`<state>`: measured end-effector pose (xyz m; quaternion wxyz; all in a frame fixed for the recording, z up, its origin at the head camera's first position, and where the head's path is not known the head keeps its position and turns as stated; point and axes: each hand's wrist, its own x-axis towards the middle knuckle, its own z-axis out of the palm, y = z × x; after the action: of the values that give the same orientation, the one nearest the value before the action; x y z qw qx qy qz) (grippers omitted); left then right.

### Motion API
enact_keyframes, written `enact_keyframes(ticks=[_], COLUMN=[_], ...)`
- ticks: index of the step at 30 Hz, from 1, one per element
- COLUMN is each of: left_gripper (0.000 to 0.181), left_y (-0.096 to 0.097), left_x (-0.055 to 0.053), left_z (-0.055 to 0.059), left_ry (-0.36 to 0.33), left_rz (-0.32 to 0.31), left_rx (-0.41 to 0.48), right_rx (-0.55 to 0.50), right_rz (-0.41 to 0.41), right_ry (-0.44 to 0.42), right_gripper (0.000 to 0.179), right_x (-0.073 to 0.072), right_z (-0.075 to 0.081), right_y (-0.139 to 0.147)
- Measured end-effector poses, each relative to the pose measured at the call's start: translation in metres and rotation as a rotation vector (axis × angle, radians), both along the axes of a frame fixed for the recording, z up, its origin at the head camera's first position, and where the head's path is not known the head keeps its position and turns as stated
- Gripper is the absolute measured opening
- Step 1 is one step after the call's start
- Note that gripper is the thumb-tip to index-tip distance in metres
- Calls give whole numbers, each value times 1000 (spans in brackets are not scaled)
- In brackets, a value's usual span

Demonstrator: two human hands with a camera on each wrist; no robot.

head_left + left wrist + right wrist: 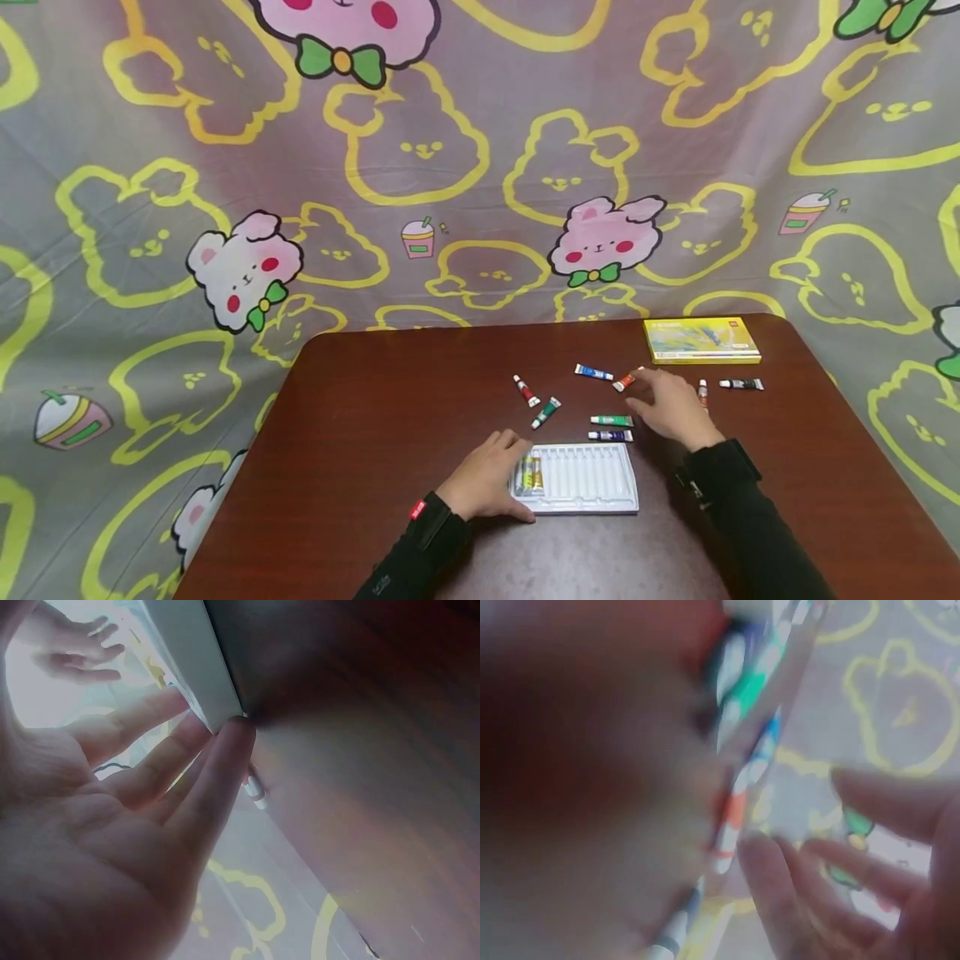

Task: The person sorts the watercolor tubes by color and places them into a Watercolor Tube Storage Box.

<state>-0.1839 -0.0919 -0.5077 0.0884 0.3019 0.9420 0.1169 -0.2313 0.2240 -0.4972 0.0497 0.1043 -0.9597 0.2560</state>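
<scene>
1. Resting at the left end of a shallow, grooved white plastic tray (590,471) with the left hand (486,475), with fingers fairly straight, slightly apart and touching the edge.
2. Reaching with the right hand (675,408) to a small orange-and-white paint tube (622,383) on the brown wooden table (360,417), beyond the tray and beside a blue-and-white tube (592,372); with thumb and forefinger apart. Cannot tell whether touching.
3. Could push the orange tube off into the blue one, by closing off-centre.
4. Could brush the green-and-white tube (612,421) or the dark purple-and-white tube (611,436) askew, by drawing back too low.
5. Could slide or tip the tray and unseat the yellow and gold tubes (531,475) in its left grooves, by pressing unevenly on the edge.
</scene>
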Motion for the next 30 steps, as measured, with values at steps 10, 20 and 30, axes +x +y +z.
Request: enact_keyframes(ticks=[10,20,30], left_gripper=[95,95,95], left_y=[3,-1,-3], left_x=[0,-1,0], left_z=[-3,-3,-1], left_ry=[34,43,43], left_rz=[-28,-31,-28], left_rx=[11,14,17], right_rx=[-8,-70,-412], right_rz=[-179,-29,68], right_ry=[-111,-105,-76], right_gripper=[43,35,44], right_x=[-55,-57,-50], right_z=[-7,-18,-17], right_y=[10,-2,-5])
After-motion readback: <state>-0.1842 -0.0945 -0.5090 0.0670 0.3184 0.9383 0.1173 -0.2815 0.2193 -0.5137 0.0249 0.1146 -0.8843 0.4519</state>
